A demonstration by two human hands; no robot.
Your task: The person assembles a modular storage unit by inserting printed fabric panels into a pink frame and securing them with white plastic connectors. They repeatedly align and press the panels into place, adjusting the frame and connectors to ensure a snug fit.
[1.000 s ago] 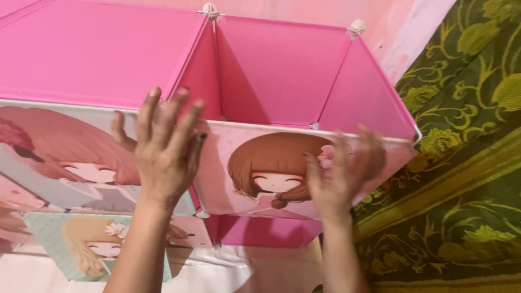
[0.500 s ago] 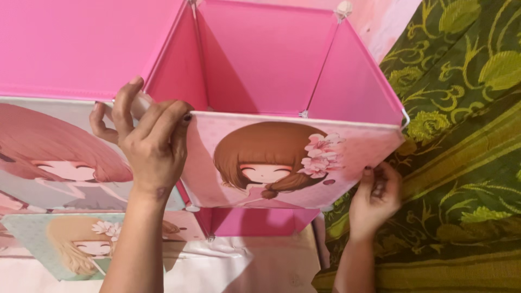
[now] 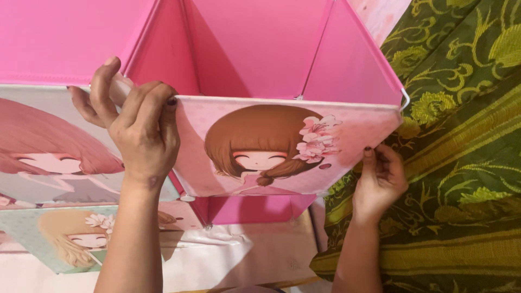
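Head view: seen from above, a pink fabric cabinet (image 3: 255, 49) with open compartments, filling the upper frame. Hanging from its front edge, a door panel printed with a brown-haired cartoon girl (image 3: 271, 146), tilted outward at the bottom. To the left, a second printed panel with a pink-haired figure (image 3: 43, 152), and below it a pale green one with a blonde figure (image 3: 65, 239). On the right, just beside the cabinet, a green and yellow patterned cloth (image 3: 461, 163), crowding the panel's right corner. Underneath, a pale floor (image 3: 260, 255), partly hidden by both forearms.

Left hand (image 3: 135, 125) hooked over the upper left corner of the brown-haired panel, grip pinched on the edge where a white wire frame (image 3: 404, 97) runs along the top. Right hand (image 3: 380, 173) at the panel's lower right edge, grip curled around it, fingertips tucked behind and hidden.

Against the frame half a second back: both hands in much the same places, the left with fingers now more spread along the edge. Against a full second back: right hand gone from the panel's face to its right edge.
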